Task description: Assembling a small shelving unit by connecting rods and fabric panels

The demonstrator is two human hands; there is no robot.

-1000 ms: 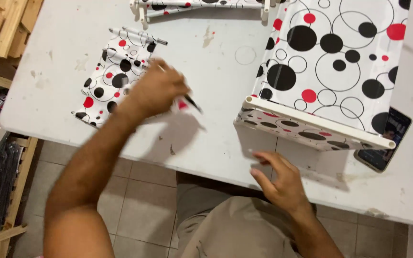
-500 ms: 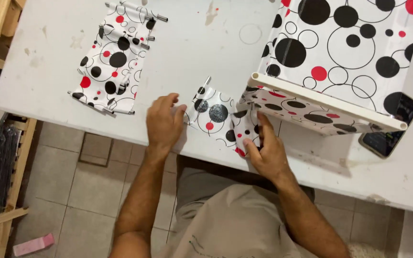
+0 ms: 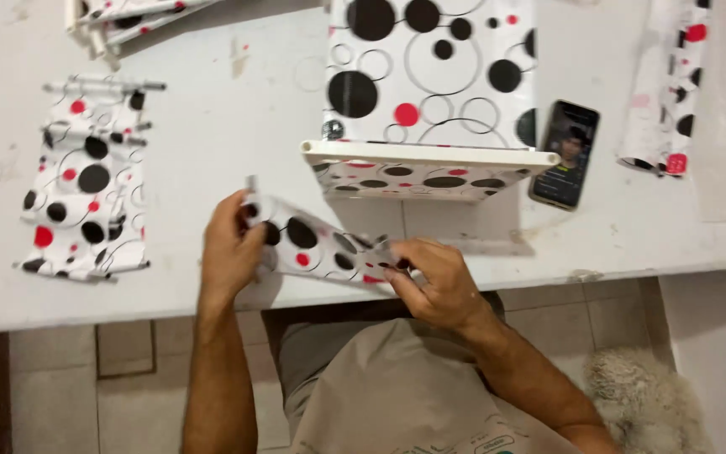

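Close to the near edge of the white table [image 3: 212,168], both hands held one strip of spotted cloth [image 3: 317,246], white with black and red dots and thin rings. Left hand [image 3: 230,244] was closed on the strip's left end, fingers wrapped over it, where a short grey rod end showed just above the thumb. Right hand [image 3: 434,277] pinched the right end between thumb and fingertips. Strip ran slanted between them, higher at the left, lower at the right, lifted a little off the tabletop at the table's front edge.

Just behind the strip stood a spotted box panel [image 3: 430,84] in the same print, with a pale rim along its near edge and a narrow patterned side below that rim. Right of it lay a dark phone [image 3: 565,153], screen lit, flat on the table. Far left: a stack of spotted cloth pieces [image 3: 86,202] with thin grey rods lying across its top end. Another folded spotted piece [image 3: 670,92] lay at the far right, partly under clear plastic. More rods and cloth sat at the top left corner, cut off by the frame. Beige tiled floor [image 3: 119,378] showed below the table edge.
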